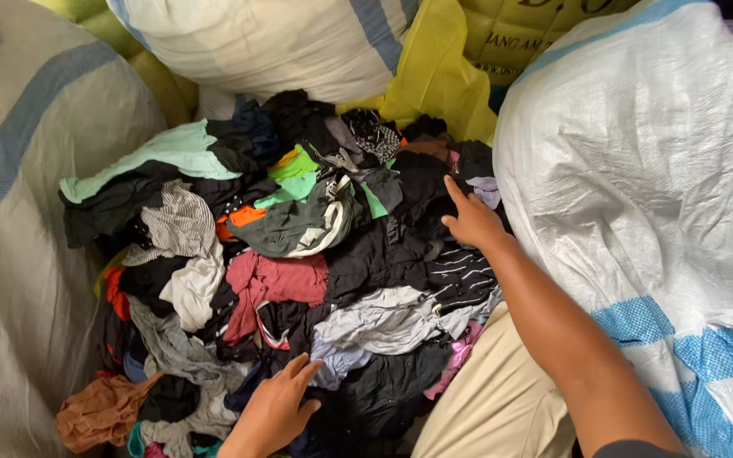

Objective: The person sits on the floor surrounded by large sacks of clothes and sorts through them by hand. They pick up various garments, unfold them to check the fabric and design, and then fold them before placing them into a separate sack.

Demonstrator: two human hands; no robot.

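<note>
A heap of mixed cloth scraps (299,254) fills the middle: black, grey, green, maroon, orange and striped pieces. My left hand (275,409) rests flat on the near edge of the heap, fingers spread over dark and pale blue cloth. My right hand (471,219) reaches to the far right side of the heap, its fingers extended and touching black cloth (422,182) beside a lilac scrap (485,191). Neither hand has closed around a piece.
Large stuffed woven sacks ring the heap: a grey one with a blue stripe (19,212) at left, a white one (655,170) at right, another white one (273,38) behind. A yellow plastic bag (439,72) stands at the back. My tan trouser leg (494,399) shows below.
</note>
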